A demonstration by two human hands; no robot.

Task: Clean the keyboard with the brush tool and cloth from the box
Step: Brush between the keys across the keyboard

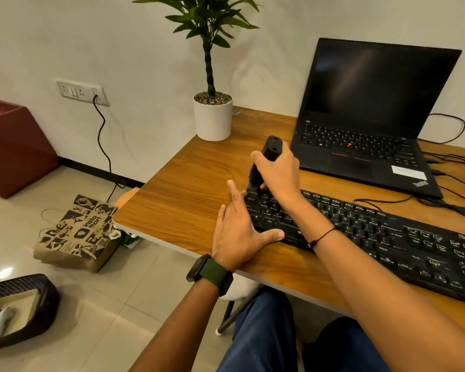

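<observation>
Brushing underway: right hand (278,167) grips brush (266,162) on keyboard (360,229), left hand (239,229) spread steadying; cloth wipe seemingly remains.

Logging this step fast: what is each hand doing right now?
Left hand: open, fingers straight, resting on the left end of the keyboard.
Right hand: closed around the black brush tool, tip on the keys.

Wood-grain desk (188,189), matt black plastic keyboard (387,237), glossy floor tiles (113,312).
</observation>
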